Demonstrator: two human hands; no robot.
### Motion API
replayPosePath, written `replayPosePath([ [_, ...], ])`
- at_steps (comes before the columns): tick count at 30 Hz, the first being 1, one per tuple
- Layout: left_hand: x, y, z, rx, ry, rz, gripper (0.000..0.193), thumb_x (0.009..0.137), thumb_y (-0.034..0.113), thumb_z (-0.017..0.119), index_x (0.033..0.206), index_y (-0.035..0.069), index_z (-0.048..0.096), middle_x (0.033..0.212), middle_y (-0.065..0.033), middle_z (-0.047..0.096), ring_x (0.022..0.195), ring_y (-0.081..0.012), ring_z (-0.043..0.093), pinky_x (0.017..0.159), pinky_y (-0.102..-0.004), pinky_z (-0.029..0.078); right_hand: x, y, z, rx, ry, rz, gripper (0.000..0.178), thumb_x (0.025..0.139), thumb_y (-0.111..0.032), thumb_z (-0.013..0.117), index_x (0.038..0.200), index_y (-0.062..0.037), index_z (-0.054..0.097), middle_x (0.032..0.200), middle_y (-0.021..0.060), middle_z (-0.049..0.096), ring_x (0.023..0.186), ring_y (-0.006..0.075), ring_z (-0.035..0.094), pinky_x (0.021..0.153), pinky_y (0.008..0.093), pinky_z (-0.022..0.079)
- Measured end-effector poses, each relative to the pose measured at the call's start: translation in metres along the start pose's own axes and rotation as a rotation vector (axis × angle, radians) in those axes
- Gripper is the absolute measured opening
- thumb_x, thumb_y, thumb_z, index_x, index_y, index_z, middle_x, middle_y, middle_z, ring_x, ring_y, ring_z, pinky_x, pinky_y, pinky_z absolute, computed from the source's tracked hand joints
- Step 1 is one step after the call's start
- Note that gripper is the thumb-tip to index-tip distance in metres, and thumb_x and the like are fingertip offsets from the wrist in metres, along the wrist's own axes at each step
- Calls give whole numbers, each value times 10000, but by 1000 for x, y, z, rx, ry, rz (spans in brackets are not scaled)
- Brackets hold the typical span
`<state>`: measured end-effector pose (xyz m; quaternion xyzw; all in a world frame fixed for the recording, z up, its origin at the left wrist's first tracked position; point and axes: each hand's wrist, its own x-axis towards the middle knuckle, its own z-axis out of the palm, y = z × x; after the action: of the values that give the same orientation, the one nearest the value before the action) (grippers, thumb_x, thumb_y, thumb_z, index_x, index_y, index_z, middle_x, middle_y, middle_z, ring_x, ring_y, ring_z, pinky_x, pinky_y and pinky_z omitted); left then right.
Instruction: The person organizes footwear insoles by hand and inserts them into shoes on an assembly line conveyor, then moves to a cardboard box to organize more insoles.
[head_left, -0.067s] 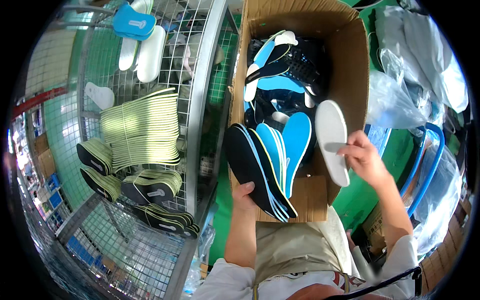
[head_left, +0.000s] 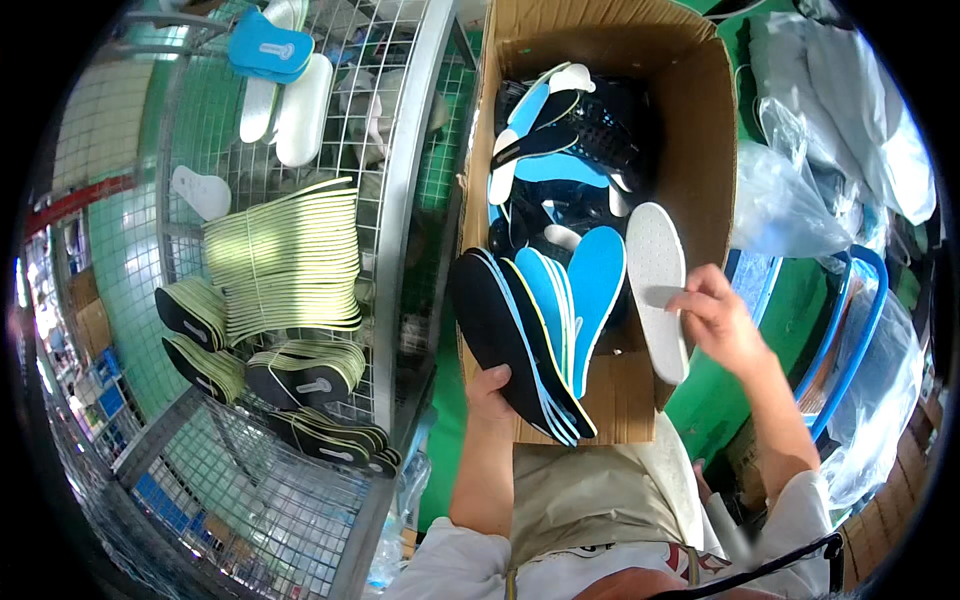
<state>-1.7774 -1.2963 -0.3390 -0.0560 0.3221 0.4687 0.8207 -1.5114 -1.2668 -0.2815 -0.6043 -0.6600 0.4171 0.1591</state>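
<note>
My left hand [head_left: 489, 391] grips a fanned bunch of insoles, its thumb on the black insole [head_left: 492, 325] at the front. Behind that one, several blue insoles [head_left: 597, 290] with pale edges spread to the right. My right hand [head_left: 722, 322] pinches a single light grey insole [head_left: 657, 290] by its right edge, apart from the bunch. Both hands are over the near end of a tall open cardboard box [head_left: 697, 130]. Loose blue, black and white insoles lie inside it, among them a blue insole [head_left: 562, 168]. The fingers of my left hand are hidden beneath the bunch.
A wire-mesh rack [head_left: 400, 200] on the left carries a large strapped stack of yellow-green insoles [head_left: 285, 262], black insoles [head_left: 310, 382] and a blue pair [head_left: 270, 47]. To the right are clear plastic bags [head_left: 790, 205] and a blue tubular handle [head_left: 872, 330].
The light grey insole and my right hand have shifted slightly left, and the insole has tilted a little. The bunch in my left hand has hardly moved.
</note>
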Motion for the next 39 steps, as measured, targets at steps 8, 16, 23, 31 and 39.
replayPosePath([
  [8, 0, -38, -9, -323, -232, 73, 606, 639, 259, 565, 1146, -19, 384, 996, -143, 524, 897, -265, 534, 785, -377, 458, 2, -49, 82, 838, 276, -68, 509, 726, 59, 512, 1160, -111, 307, 1112, 133, 384, 1006, 242, 457, 843, 326, 380],
  [16, -9, -26, 6, -226, -216, 50, 620, 612, 252, 569, 1132, -35, 390, 952, -179, 543, 818, -258, 574, 734, -339, 492, -15, -50, 100, 1808, 179, 537, 205, 815, -53, 494, 1019, -64, 479, 887, 47, 566, 783, 109, 559, 696, 234, 471],
  [23, -31, 1, 3, -74, -120, 15, 705, 560, 104, 612, 1193, -22, 327, 1065, -179, 493, 954, -307, 518, 809, -407, 441, -20, -21, 78, 1120, 517, 438, 170, 809, -46, 516, 955, -32, 431, 795, 33, 559, 707, 71, 534, 634, 183, 433],
  [31, -33, -2, -2, 157, -141, -111, 743, 573, 24, 620, 1237, 9, 289, 1183, -128, 428, 1089, -258, 429, 916, -369, 347, -11, -69, 93, 1126, 335, 349, 306, 796, -67, 550, 1068, 1, 428, 897, 37, 561, 814, 77, 518, 735, 211, 418],
  [39, -43, -9, -8, 47, -32, 143, 436, 636, 237, 531, 966, -46, 505, 870, -166, 559, 803, -287, 564, 725, -374, 480, -33, -56, 118, 1085, 230, 387, 269, 820, -61, 510, 1069, 5, 431, 876, 34, 549, 785, 58, 501, 689, 193, 413],
])
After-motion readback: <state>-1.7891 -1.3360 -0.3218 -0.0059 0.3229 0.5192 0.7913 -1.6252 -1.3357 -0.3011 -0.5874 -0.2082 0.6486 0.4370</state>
